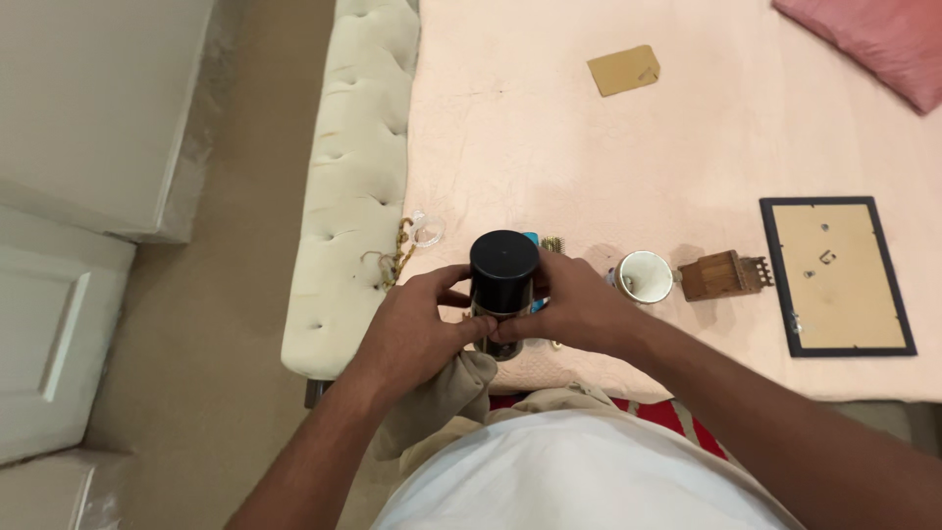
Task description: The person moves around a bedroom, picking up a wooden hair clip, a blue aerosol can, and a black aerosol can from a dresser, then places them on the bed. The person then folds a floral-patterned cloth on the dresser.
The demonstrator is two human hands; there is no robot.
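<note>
The black-capped can (503, 285) stands upright at centre frame over the bed's (687, 137) near edge, its long axis vertical, clasped between both grips: left hand (417, 329) and right hand (574, 309) closed around its body, equally near.

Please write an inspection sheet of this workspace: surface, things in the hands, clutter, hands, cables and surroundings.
Surface: pink bedspread on a bed, with a cream tufted bench along its edge.
Things in hand: can with black cap, upright; beige cloth under the left hand.
Clutter: cardboard piece, white cup, wooden piece, picture frame lying back side up, gold chain, clear ring.
Hands: left hand and right hand both hold the can, one on each side.
Cables: nothing seen.
Surroundings: beige carpet, white door, pink pillow.
</note>
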